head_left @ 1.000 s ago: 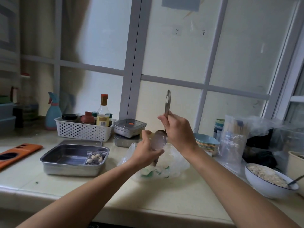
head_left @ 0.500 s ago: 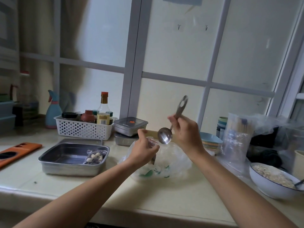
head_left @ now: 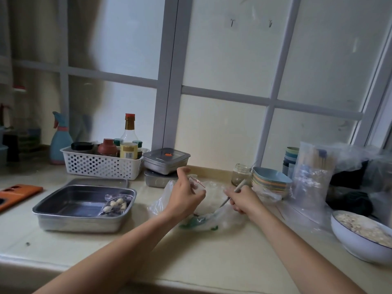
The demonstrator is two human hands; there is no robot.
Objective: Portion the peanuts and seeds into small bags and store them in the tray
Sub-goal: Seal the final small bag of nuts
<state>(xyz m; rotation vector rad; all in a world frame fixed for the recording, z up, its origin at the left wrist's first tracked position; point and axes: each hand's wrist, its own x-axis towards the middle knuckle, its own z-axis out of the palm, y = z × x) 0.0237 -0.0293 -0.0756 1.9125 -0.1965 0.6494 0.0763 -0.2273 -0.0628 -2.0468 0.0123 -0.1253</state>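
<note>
My left hand point(head_left: 184, 196) holds a small clear zip bag point(head_left: 196, 183) with a red strip at its mouth, above a large crumpled plastic bag point(head_left: 212, 217) on the counter. My right hand point(head_left: 244, 200) grips a metal spoon point(head_left: 228, 199) by the handle, its bowl dipped down into the large bag and hidden there. To the left stands a steel tray point(head_left: 70, 209) with a filled small bag of peanuts point(head_left: 116, 204) in its right corner. A white bowl of seeds point(head_left: 360, 234) sits at the far right.
Behind the tray stand a white basket of bottles point(head_left: 101, 164) and two stacked steel boxes point(head_left: 165, 164). A glass jar point(head_left: 240, 175), stacked plates point(head_left: 269, 181) and clear bags point(head_left: 311, 177) crowd the right. An orange object point(head_left: 17, 194) lies at the left.
My right hand has swung the spoon from upright beside the small bag down into the large plastic bag. My left hand has stayed near the same spot with the small bag.
</note>
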